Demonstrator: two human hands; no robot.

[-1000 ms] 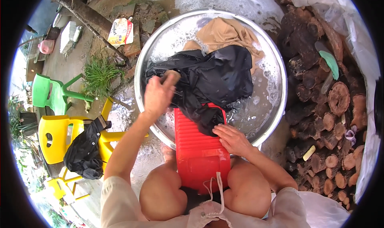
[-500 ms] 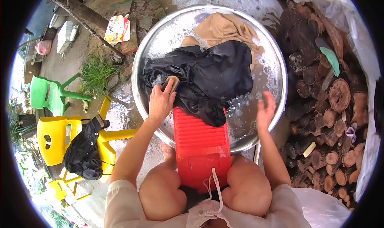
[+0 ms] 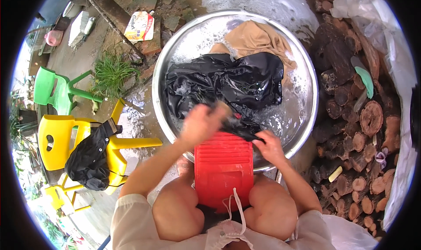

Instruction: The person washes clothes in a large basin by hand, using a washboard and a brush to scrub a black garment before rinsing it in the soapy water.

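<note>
A wet black garment (image 3: 245, 81) lies bunched in a large round metal basin (image 3: 158, 114) of sudsy water. Its near end is draped over the top of a red ridged washboard (image 3: 223, 156), which leans between my knees. My left hand (image 3: 201, 125), smeared by motion, is closed on a tan-backed scrubbing brush (image 3: 224, 109) over the cloth; the brush's underside is hidden. At the washboard's upper right corner, my right hand (image 3: 269, 147) pinches the garment's edge. Behind the black cloth, a tan garment (image 3: 258, 39) lies partly in the water.
On the left are a green plastic chair (image 3: 61, 92) and a yellow chair (image 3: 57, 140) carrying a black piece of clothing (image 3: 90, 158). A refill pouch (image 3: 139, 26) lies beyond the basin's left. Stacked logs (image 3: 357, 140) line the right side, beside plastic sheeting (image 3: 377, 22).
My left hand has moved right and nearer with the brush. My right hand, empty and apart before, now grips the garment's edge. The cloth's near end has shifted, and the view has tilted slightly.
</note>
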